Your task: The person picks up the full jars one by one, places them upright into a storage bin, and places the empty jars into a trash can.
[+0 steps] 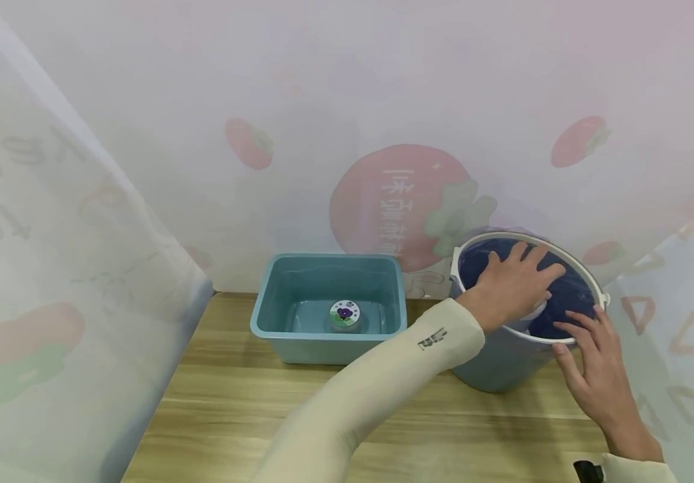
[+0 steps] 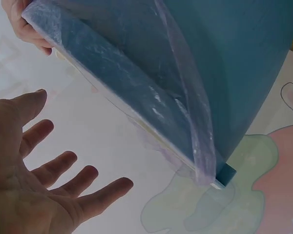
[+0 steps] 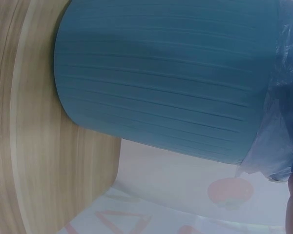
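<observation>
A blue trash can (image 1: pixel 491 365) with a white rim and a thin plastic liner (image 2: pixel 156 97) stands at the right of the table. Above its mouth is my left hand (image 1: pixel 512 285), fingers spread and apart; in the left wrist view that palm is bare. A pale object (image 1: pixel 530 318) shows partly below this hand, its kind hidden. My right hand (image 1: pixel 597 372) holds the can's near right rim, fingers over the edge and thumb outside. To the left, a turquoise rectangular basin (image 1: pixel 268 335) contains a small round tub (image 1: pixel 345 315) with a purple flower on its lid.
The wood-grain table (image 1: pixel 226 416) carries both containers. A whitish curtain (image 1: pixel 298 74) printed with red fruit hangs behind and along both sides, close to the back of the basin and the can. My left forearm crosses in front of the basin's right corner.
</observation>
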A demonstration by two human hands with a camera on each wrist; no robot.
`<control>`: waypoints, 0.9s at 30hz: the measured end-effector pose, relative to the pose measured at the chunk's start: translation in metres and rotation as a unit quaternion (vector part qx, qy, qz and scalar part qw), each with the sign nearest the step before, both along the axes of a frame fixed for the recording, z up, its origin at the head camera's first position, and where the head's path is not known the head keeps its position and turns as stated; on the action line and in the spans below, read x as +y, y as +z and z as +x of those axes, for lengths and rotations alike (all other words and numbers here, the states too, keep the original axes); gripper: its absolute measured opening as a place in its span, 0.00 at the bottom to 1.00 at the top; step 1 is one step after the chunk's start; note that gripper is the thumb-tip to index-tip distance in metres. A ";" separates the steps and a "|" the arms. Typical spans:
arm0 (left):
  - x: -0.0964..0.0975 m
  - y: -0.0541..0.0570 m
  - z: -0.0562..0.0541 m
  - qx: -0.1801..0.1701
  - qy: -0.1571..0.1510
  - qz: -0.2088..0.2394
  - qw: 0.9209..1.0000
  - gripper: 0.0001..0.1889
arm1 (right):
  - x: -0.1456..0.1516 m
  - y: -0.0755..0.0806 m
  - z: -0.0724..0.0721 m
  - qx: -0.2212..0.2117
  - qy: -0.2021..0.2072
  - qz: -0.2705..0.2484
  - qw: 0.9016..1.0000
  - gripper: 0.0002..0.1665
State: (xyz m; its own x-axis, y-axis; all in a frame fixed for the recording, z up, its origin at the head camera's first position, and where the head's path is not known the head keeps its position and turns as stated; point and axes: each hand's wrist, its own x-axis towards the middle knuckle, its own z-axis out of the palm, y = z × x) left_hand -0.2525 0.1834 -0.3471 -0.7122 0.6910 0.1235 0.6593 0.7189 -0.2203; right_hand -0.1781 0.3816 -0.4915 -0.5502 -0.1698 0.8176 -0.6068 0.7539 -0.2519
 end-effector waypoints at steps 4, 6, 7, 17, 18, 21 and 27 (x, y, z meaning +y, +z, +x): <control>-0.002 -0.003 -0.002 -0.017 0.010 -0.007 1.000 0.29 | 0.000 -0.001 -0.001 -0.001 0.000 0.002 1.000 0.40; -0.004 -0.003 -0.003 -0.032 0.015 -0.008 0.999 0.29 | 0.000 -0.002 -0.001 -0.002 0.001 0.002 1.000 0.40; -0.005 -0.003 -0.004 -0.037 0.016 -0.007 0.999 0.29 | 0.000 -0.002 -0.001 -0.003 0.002 0.001 1.000 0.39; -0.026 -0.005 -0.004 -0.044 0.011 0.000 0.999 0.29 | 0.002 -0.004 -0.002 -0.005 0.004 -0.001 1.000 0.39; -0.029 -0.005 -0.004 -0.042 0.010 -0.002 0.999 0.29 | 0.002 -0.004 -0.002 -0.005 0.004 0.000 1.000 0.39; -0.038 -0.007 -0.002 -0.036 0.003 -0.002 0.999 0.29 | 0.002 -0.003 -0.002 -0.006 0.005 -0.001 1.000 0.39; -0.056 -0.014 0.003 -0.020 -0.026 0.013 0.999 0.30 | 0.004 -0.002 -0.003 -0.012 0.008 -0.001 1.000 0.38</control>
State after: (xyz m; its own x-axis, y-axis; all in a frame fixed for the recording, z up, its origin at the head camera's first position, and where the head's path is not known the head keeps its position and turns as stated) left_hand -0.2494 0.1269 -0.3607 -0.6800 0.7243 0.1139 0.7037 0.6884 -0.1759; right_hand -0.1810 0.3857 -0.4938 -0.5667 -0.1775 0.8046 -0.6123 0.7442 -0.2671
